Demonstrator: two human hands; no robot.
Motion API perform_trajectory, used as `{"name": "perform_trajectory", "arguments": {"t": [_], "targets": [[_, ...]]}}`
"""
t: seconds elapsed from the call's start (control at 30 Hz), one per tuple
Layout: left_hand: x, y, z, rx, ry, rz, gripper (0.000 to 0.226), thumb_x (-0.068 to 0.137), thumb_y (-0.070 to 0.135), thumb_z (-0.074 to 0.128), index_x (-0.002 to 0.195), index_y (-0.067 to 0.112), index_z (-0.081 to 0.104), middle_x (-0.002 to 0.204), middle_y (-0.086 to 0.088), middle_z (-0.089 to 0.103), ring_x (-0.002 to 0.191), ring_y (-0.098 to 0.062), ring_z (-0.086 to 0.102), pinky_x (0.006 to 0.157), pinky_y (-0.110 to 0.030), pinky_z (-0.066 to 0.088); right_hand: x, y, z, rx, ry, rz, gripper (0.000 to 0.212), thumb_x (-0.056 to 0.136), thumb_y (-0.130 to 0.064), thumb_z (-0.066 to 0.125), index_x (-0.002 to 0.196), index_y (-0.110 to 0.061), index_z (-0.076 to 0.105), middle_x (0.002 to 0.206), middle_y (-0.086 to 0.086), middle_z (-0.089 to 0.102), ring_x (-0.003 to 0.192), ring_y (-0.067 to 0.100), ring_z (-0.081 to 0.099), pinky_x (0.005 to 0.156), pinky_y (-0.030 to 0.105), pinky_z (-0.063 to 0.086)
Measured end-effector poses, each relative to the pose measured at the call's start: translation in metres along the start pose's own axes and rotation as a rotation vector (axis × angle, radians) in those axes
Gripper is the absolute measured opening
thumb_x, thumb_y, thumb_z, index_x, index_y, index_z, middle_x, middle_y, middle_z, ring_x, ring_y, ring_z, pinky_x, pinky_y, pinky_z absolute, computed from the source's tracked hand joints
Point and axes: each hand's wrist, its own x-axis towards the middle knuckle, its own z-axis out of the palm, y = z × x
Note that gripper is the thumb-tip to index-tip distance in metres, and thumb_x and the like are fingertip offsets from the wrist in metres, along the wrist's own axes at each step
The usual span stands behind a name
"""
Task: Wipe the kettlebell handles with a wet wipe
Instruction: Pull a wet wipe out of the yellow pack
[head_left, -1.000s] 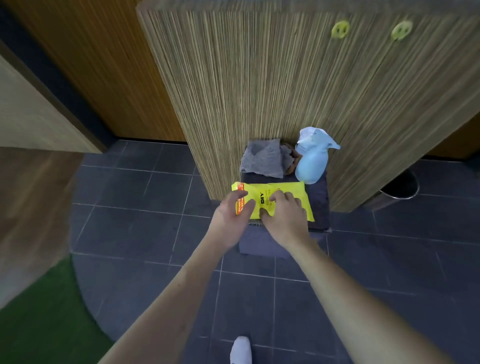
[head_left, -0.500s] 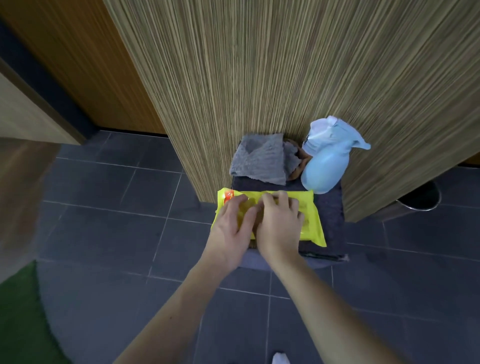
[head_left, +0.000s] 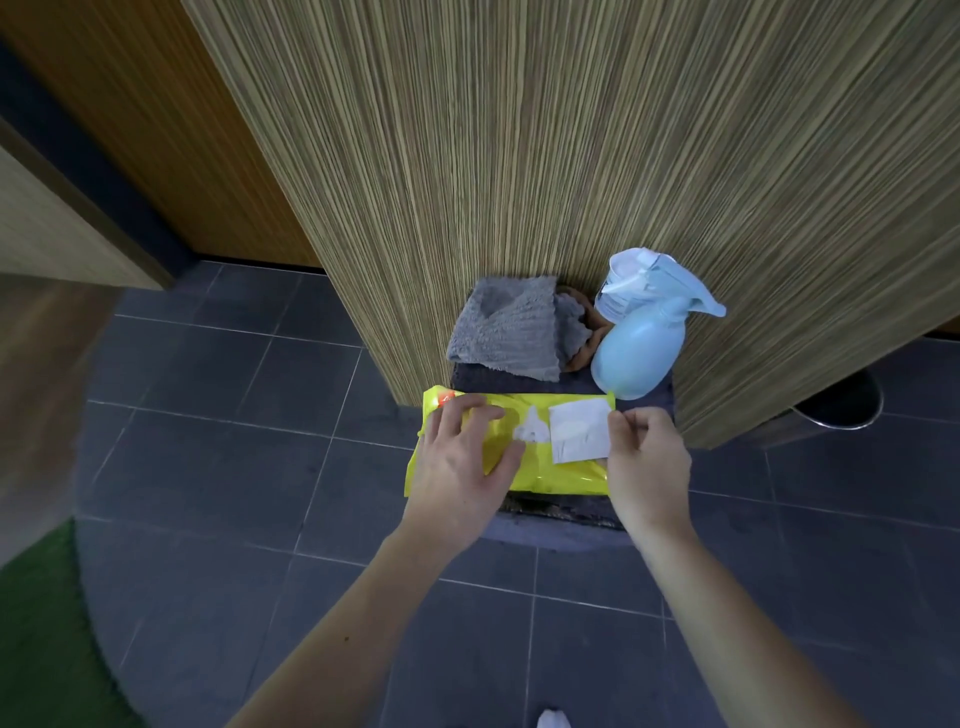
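Currently my left hand (head_left: 462, 457) pins the yellow plastic wipe pack (head_left: 550, 475), long axis left-right; my right hand (head_left: 647, 460) pinches its peeled white flap (head_left: 579, 434); the exposed wipe (head_left: 531, 430) lies between them.

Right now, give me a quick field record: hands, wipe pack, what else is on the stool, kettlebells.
left hand: flat on the yellow wipe pack, holding it down
right hand: pinching the peeled-back white flap
wipe: tip poking out of the opening, not yet pulled
behind pack: grey cloth, blue spray bottle
support: dark stool
kettlebells: not in view
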Motion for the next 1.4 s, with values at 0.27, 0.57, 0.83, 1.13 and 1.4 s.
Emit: {"name": "perform_trajectory", "arguments": {"t": [0.27, 0.57, 0.83, 1.13, 1.4], "targets": [[0.019, 0.018, 0.018, 0.062, 0.085, 0.009, 0.015, 0.092, 0.041, 0.073, 0.093, 0.026, 0.072, 0.115, 0.009, 0.061, 0.108, -0.024, 0.049, 0.094, -0.044, 0.044, 0.000, -0.002, 0.000, -0.003, -0.006, -0.016, 0.013, 0.102, -0.024, 0.055, 0.098, -0.012, 0.061, 0.087, -0.002, 0.067, 0.086, 0.026, 0.069, 0.074, 0.042, 0.056], [0.033, 0.040, -0.016, -0.189, 0.088, 0.020, 0.014, 0.101, 0.020, 0.066, 0.087, 0.014, 0.066, 0.091, 0.008, 0.066, 0.091, -0.016, 0.061, 0.082, -0.038, 0.050, -0.001, -0.004, -0.002, 0.040, -0.025, 0.005, 0.015, 0.104, -0.024, 0.054, 0.098, -0.011, 0.060, 0.085, -0.005, 0.064, 0.086, 0.021, 0.066, 0.071, 0.036, 0.054], [0.054, 0.064, -0.080, -0.375, 0.263, -0.137, 0.016, 0.102, 0.030, 0.064, 0.090, 0.019, 0.065, 0.072, 0.009, 0.062, 0.066, -0.001, 0.056, 0.058, -0.011, 0.040, -0.011, -0.015, 0.000, 0.002, -0.080, -0.030, 0.018, 0.104, -0.032, 0.052, 0.104, -0.015, 0.060, 0.084, -0.011, 0.062, 0.074, 0.001, 0.057, 0.054, 0.015, 0.037], [0.058, 0.061, -0.095, -0.445, 0.292, -0.144, 0.031, 0.103, 0.031, 0.061, 0.081, 0.008, 0.063, 0.067, -0.007, 0.054, 0.063, -0.009, 0.045, 0.060, -0.035, 0.041, -0.048, 0.000, 0.045, -0.707, -0.544, -0.565, 0.076, 0.101, -0.066, 0.016, 0.163, -0.023, 0.016, 0.171, -0.003, -0.003, 0.158, 0.019, -0.006, 0.128, 0.040, 0.002], [0.047, 0.074, -0.091, -0.483, 0.234, -0.215, 0.034, 0.104, 0.028, 0.060, 0.084, 0.001, 0.061, 0.061, 0.006, 0.045, 0.055, -0.004, 0.039, 0.052, -0.019, 0.036, -0.047, 0.002, 0.046, -0.914, -0.586, -0.584, 0.100, 0.083, -0.076, 0.003, 0.163, -0.017, -0.010, 0.170, 0.003, -0.020, 0.155, 0.023, -0.024, 0.127, 0.050, -0.004]]}}
